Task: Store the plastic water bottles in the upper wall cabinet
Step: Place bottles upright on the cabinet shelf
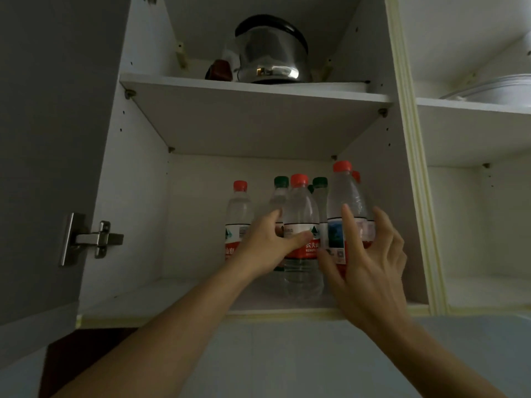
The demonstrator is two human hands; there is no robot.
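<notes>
While the left hand (268,242) grips one bottle (301,225), the right hand (370,259) clasps the rightmost bottle (349,202).

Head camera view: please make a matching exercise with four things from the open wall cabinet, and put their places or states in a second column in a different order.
Things:
1. shiny steel kettle with black handle
2. clear plastic bottle with red cap at far left
3. clear plastic bottle with red label in the middle
4. tallest-looking clear bottle with red cap

Places or states:
A. held by the right hand
B. on the upper shelf
C. gripped by the left hand
D. standing untouched on the lower shelf

Pairs: 1-B, 2-D, 3-C, 4-A
</notes>
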